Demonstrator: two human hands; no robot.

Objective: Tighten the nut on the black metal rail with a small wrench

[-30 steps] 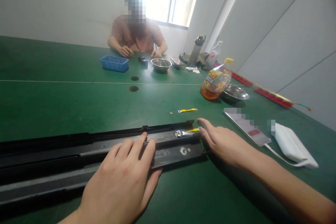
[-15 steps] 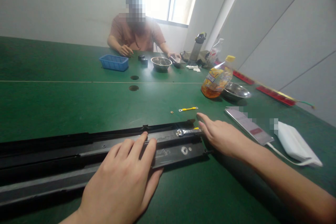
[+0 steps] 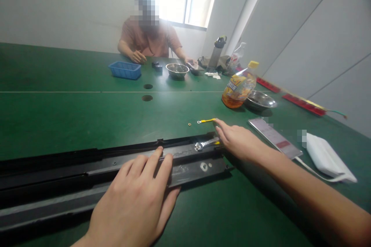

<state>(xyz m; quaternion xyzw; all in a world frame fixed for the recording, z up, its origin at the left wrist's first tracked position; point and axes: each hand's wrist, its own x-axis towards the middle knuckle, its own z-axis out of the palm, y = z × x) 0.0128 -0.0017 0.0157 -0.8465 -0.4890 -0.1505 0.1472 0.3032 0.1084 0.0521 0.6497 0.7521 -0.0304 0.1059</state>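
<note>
A long black channel-shaped rail lies across the near left of the table. My left hand holds it down, fingers spread over its top and thumb along the near side. My right hand is closed around one end of a silver wrench. The wrench's ring end sits around a nut near the rail's right end. Partly hidden beside the wrench is a yellow piece. Beyond the rail lie a yellow cable with ring terminals and a small brass-coloured ring.
A phone with a white cable and a white pouch-like item lie at right. Behind them stand a drink bottle and a steel bowl. Across the table a person sits near a blue basket and another bowl.
My right hand has swung the wrench handle slightly away from me, now covering the far end of the yellow cable. The ring end stays on the nut. My left hand keeps its place.
</note>
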